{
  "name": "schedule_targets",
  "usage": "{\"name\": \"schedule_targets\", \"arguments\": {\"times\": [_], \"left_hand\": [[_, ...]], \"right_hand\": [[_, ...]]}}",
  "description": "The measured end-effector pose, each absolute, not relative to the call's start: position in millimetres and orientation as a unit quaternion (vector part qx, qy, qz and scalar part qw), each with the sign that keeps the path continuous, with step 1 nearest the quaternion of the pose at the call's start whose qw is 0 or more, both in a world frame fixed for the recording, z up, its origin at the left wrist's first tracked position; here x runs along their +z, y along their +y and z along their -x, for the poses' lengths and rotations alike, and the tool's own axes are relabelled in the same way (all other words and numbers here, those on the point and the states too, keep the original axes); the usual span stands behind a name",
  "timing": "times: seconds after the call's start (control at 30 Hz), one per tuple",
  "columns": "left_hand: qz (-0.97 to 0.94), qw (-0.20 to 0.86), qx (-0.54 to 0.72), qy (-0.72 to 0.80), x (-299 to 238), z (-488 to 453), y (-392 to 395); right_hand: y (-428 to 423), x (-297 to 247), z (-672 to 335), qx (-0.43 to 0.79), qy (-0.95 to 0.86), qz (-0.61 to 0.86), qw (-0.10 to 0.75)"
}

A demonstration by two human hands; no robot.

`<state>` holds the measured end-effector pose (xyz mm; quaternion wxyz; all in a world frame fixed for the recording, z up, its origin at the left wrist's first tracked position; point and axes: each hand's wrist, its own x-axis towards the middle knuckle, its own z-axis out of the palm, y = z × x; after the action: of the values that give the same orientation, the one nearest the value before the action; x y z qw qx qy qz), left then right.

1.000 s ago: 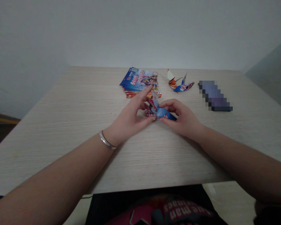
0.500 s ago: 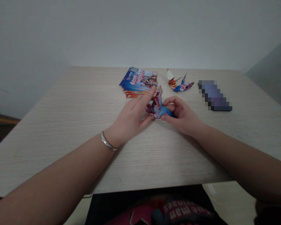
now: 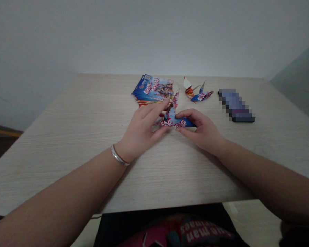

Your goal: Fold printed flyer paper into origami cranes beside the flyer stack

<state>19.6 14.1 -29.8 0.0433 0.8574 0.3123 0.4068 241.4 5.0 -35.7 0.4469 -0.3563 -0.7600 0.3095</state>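
Folded paper (image 3: 171, 116) btwn L grip (image 3: 141, 128) & R grip (image 3: 202, 127), pt up.

A plain grey wall (image 3: 170, 37) fills the top of the frame, meeting the far edge of a pale, wood-grained table (image 3: 67, 120) across the middle. Light floor (image 3: 247, 219) shows at lower right. The light is dim, with soft shadows.

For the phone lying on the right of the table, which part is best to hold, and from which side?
Probably both long edges near its middle, with the right hand coming from above and the right, once free. The phone lies flat and is longer than wide, so its narrow span suits a pinch; folded paper lies just to its left.
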Motion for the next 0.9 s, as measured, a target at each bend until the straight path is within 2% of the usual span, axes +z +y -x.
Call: {"name": "schedule_targets", "arguments": {"times": [0.3, 0.43, 0.57, 0.73, 0.9], "left_hand": [[-0.864, 0.062, 0.396, 0.305, -21.7, -22.1, 9.2], [-0.868, 0.04, 0.396, 0.296, -21.8, -22.3, 8.0], [-0.863, 0.039, 0.4, 0.306, -23.0, -22.8, 7.6], [-0.851, 0.048, 0.413, 0.322, -22.2, -23.0, 6.4], [-0.842, 0.044, 0.419, 0.337, -19.4, -22.8, 5.9]], "right_hand": [[7.1, -27.3, -243.4, 0.134, -0.814, 0.306, 0.475], [4.1, -30.0, -242.5, 0.15, -0.807, 0.314, 0.476], [1.7, -30.3, -243.2, 0.203, -0.738, 0.374, 0.524], [2.1, -21.7, -244.3, 0.095, -0.751, 0.391, 0.524], [2.2, -24.2, -241.3, 0.14, -0.752, 0.394, 0.51]]}}
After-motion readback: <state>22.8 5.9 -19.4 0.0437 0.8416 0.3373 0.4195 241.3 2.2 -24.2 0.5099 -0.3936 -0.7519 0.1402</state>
